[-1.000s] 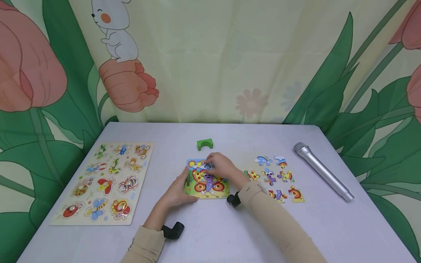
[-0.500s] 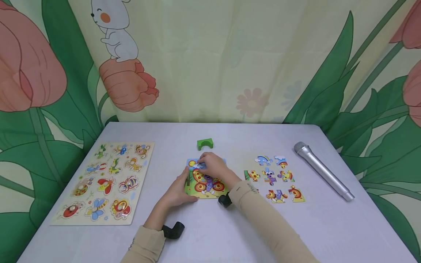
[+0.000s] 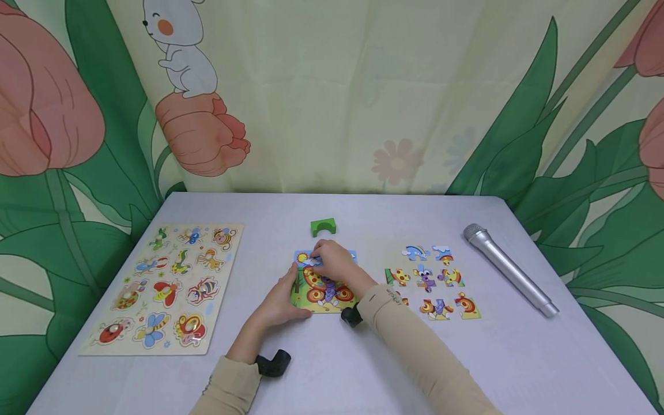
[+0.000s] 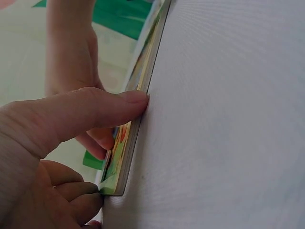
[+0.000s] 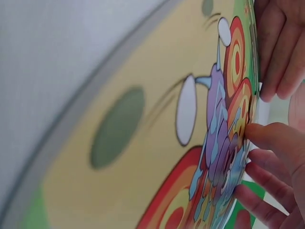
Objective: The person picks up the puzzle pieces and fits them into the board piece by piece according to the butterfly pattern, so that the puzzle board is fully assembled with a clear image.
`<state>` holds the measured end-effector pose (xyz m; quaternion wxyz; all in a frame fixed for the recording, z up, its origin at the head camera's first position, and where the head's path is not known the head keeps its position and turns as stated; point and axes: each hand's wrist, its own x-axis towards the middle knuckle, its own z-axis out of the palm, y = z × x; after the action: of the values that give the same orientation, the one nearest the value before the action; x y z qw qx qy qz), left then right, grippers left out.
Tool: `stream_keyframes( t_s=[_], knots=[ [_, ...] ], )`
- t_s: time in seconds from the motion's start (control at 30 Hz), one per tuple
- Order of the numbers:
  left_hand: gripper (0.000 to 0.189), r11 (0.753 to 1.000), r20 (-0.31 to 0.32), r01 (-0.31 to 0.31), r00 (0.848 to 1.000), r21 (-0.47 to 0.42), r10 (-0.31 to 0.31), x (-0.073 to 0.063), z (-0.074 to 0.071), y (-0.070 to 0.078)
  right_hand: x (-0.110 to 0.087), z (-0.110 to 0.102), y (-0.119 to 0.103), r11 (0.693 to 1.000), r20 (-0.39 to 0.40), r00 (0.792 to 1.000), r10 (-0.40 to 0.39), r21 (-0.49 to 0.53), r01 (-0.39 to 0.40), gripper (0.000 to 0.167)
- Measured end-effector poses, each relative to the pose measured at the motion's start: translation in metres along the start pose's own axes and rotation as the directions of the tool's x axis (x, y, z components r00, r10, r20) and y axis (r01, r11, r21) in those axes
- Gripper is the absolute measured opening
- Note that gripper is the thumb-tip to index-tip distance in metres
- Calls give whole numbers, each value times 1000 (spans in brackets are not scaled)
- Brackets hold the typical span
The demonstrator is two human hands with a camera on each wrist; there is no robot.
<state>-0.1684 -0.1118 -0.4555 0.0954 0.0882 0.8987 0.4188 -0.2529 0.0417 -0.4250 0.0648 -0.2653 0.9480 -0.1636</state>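
A small square puzzle board [image 3: 332, 307] with a butterfly picture lies mid-table. My left hand [image 3: 277, 298] grips its near-left corner, thumb on the near edge and fingers along the left side; the left wrist view shows that thumb [image 4: 128, 98] against the board's edge. Over the board's upper left, my right hand [image 3: 334, 260] pinches a small blue puzzle piece [image 3: 314, 261], mostly hidden by the fingers. In the right wrist view, thumb and fingertips of the right hand [image 5: 281, 167] are right at the board's printed surface.
Several loose puzzle pieces [image 3: 426, 279] lie in rows to the right, one partly behind the right sleeve. Beyond them is a silver microphone [image 3: 510, 271]. A green arch block [image 3: 324, 227] stands behind the board. A large insect puzzle board [image 3: 171, 288] covers the left side.
My right hand has moved left across the top of the board with the puzzle piece, then nearly stopped. The left hand has kept its hold.
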Motion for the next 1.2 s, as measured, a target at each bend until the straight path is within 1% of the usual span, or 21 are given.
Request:
stream_keyframes(
  t_s=[0.33, 0.5, 0.63, 0.8, 0.9, 1.03, 1.2],
  knots=[
    [110, 1000, -2, 0, 1000, -1, 0, 0, 0, 0, -1, 0, -1, 999, 11, 999, 35, 38, -35, 34],
    [109, 1000, 1, -3, 1000, -15, 3, -2, -1, 0, -1, 1, 1, 998, 0, 1000, 12, 54, -12, 33],
    [110, 1000, -2, -2, 1000, -10, 2, -4, -1, 0, -4, 0, 5, 996, -6, 1000, 2, 88, -2, 38],
    [110, 1000, -13, -3, 1000, -6, 3, -3, 0, 2, -8, -8, 14, 991, -40, 999, -4, 131, 9, 40],
    [110, 1000, -16, 7, 1000, -9, -7, -2, 0, 2, -13, -14, 19, 982, -63, 998, -2, 189, 14, 41],
    [109, 1000, -13, 14, 1000, -11, -14, -2, 1, 1, -21, -22, 30, 959, -86, 996, 36, 283, -10, 42],
    [109, 1000, -21, 20, 1000, -16, -20, -1, 3, 1, -32, -30, 50, 944, -123, 989, 80, 327, -36, 42]
  ],
)
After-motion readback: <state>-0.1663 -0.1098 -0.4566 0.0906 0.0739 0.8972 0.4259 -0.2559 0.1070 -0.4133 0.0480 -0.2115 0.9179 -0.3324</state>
